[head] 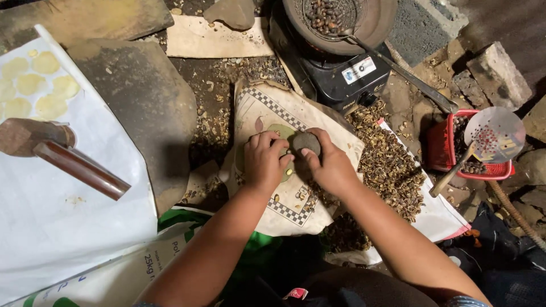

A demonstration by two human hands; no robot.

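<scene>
My right hand [331, 168] grips a small round grey stone [306, 141], pressing it down at the centre of the view. My left hand [263, 160] rests beside it, fingers curled over a flat greenish stone slab [280, 132]. The slab lies on a pale cloth with a checkered border [272, 108]. Whatever sits under the stone is hidden by my fingers. A few seeds lie on the cloth near my wrists.
A heap of brown husks [389, 167] spreads right of the cloth. A black stove with a pan of seeds [335, 34] stands behind. A red basket and perforated ladle [493, 133] sit far right. Left, a white sheet carries flat yellow discs [34, 85] and a wooden mallet [62, 156].
</scene>
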